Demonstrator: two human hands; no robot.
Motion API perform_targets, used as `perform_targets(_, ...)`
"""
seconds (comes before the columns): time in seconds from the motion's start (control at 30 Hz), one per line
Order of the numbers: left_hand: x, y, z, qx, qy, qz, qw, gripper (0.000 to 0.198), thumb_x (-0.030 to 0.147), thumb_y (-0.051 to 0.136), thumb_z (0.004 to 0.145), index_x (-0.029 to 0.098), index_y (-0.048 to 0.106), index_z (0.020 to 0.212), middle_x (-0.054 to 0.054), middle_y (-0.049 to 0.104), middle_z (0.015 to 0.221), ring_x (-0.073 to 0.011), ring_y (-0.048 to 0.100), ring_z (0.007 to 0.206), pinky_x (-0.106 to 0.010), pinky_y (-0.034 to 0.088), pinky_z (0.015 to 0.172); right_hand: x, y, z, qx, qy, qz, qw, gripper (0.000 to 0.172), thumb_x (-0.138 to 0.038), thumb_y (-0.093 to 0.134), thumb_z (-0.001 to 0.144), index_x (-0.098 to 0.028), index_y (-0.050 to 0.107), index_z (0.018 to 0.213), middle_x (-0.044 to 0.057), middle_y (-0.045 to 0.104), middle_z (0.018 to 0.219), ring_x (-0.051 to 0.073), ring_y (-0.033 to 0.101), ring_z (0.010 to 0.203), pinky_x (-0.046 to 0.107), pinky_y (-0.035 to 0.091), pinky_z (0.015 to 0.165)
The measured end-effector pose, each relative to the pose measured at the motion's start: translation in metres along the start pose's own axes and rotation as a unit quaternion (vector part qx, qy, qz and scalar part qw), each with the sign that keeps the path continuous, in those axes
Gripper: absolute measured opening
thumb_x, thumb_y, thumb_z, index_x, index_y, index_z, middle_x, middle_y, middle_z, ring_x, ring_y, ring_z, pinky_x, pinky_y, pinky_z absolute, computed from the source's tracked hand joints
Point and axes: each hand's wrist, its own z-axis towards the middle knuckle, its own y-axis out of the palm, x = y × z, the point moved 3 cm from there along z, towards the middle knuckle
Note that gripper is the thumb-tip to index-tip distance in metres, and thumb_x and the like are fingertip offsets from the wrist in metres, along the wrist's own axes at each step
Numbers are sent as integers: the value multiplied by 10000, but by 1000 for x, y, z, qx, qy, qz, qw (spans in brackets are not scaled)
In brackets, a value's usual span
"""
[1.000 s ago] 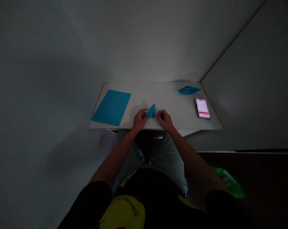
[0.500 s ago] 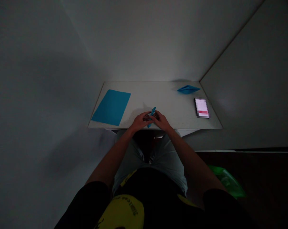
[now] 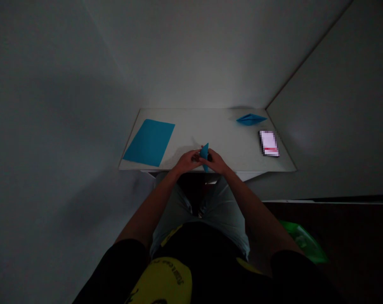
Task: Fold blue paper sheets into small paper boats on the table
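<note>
While both hands meet at the near edge of the bench [image 3: 232, 139], a small folded blue paper [image 3: 205, 152] is pinched between them, standing on edge with its tip pointing up and away from the person. The left hand [image 3: 187, 161] grips it from the left side, fingers curled in. The right hand [image 3: 217, 163] grips it from the right side, fingers curled the same way. Which fingertips actually touch the paper can't be told, too dark and small. The two hands are nearly touching, with the paper in the gap. The paper sits over the front middle of the bench, its lower corner poking out below the hands by the bench edge; whether it touches the surface can't be told. A flat blue sheet [image 3: 149, 142] lies on the left part of the bench, unfolded, slanted, well apart from the hands. Another folded blue shape [image 3: 250, 119] rests at the far right corner of the bench, near the wall. A phone [image 3: 269, 143] with a lit, blurred screen lies on the right side, just nearer than that shape. The bench is white, set into a corner of plain walls. The person is seated, in light trousers and a dark top. A green object [image 3: 302, 245] lies on the dark floor at right, what it is unclear
</note>
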Motion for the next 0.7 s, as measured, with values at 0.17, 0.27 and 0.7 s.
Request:
perform_targets(0.17,1,1,-2,-1,24,36,999,672,465,860,855,209,679,1449,-84,773,1150,-207,747,934,-364,620,908,7,-3,-2,1,-51,31,998,579,-548,707,973,-245,640,1462,104,726,1209,281,691,1069,441,575,968)
perform_targets(0.27,1,1,-3,0,42,40,998,686,474,858,853,208,673,1458,-83,765,1137,-206,737,918,-358,616,893,11,-4,-2,2,-64,62,996,631,-513,732,958,-263,611,1524,99,719,1210,279,686,1062,449,574,975)
perform_targets(0.7,6,-1,-3,-11,16,-22,1000,720,440,827,889,166,621,1522,-86,807,1063,-229,767,937,-367,609,917,3,-8,0,-6,7,146,989,767,-553,811,903,-237,581,1563,79,745,1127,199,718,806,370,632,772)
